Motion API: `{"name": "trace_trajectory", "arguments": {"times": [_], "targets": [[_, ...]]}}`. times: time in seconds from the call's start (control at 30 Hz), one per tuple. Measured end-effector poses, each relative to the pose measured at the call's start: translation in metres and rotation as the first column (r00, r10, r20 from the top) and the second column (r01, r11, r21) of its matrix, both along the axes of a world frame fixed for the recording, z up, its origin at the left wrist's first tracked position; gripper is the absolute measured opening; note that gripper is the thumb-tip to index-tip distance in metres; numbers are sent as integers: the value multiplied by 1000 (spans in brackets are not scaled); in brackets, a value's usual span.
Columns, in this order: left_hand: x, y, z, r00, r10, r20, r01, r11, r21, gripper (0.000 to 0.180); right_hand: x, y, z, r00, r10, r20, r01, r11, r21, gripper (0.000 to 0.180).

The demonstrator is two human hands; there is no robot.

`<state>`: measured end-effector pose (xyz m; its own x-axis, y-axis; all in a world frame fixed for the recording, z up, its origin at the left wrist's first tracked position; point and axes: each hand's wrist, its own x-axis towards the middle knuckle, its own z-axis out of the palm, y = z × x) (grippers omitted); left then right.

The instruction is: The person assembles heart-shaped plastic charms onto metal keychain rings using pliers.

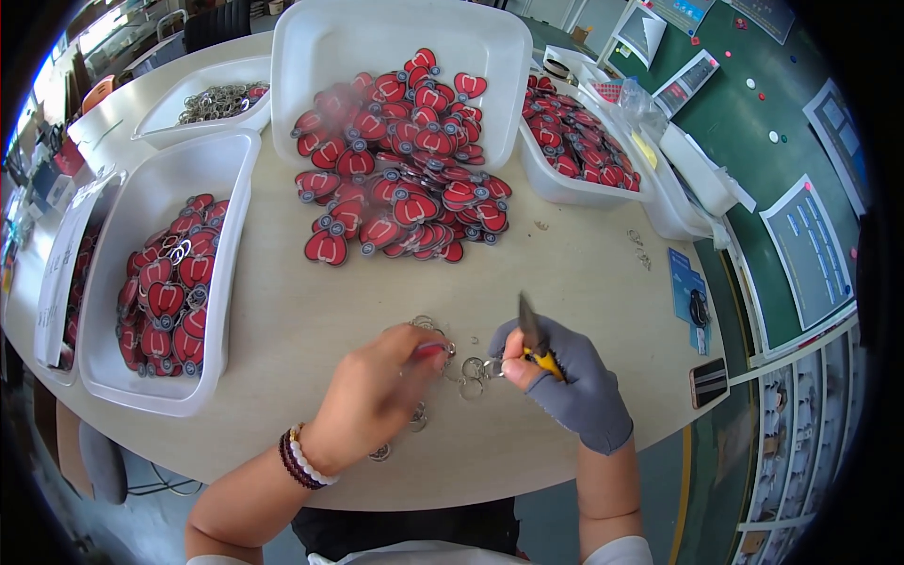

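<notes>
1. A thin red piece with a silver metal fitting (430, 349) is being pinched, almost edge-on, between the thumb and fingers of the bare left hand (372, 377); the lower fingers are being blurred, so their exact hold cannot be told.
2. Bracelets of white and dark beads (299, 460) are being worn on the left wrist.
3. Pliers with yellow handles and dark, pointed metal jaws (546, 362) are being gripped in the right hand (570, 386), which is being covered by a grey fingerless glove; the tips are being pointed away from the body.
4. A silver metal ring (492, 368) is being pinched at the thumb of the same hand.
5. Loose silver rings (472, 387) are being supported by the pale tabletop (292, 320) between and beside both hands.
6. Red apple-shaped tags with grey edges (414, 207) are being held partly in a large white plastic tub (377, 28) and partly on the tabletop before it.
7. More such tags are being contained in a white tub at the left (242, 193) and another at the right (579, 193).
8. Small metal parts (217, 102) are being held in a shallow white tray (155, 137).
9. A dark-screened smartphone (709, 383) is being supported near the tabletop's right edge.
</notes>
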<state>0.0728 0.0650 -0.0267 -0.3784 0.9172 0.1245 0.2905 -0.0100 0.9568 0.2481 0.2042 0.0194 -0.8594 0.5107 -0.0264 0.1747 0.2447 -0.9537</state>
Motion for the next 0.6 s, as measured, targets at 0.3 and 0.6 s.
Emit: {"name": "trace_trajectory", "arguments": {"times": [0.3, 0.6], "targets": [[11, 0, -1, 975, -110, -192, 124, 991, 58, 14, 0, -3, -2, 967, -183, -178, 145, 968, -207, 8], [11, 1, 1, 954, -113, -278, 139, 987, 78, 14, -2, -6, -2, 979, -148, -143, 112, 967, -231, 9]]}}
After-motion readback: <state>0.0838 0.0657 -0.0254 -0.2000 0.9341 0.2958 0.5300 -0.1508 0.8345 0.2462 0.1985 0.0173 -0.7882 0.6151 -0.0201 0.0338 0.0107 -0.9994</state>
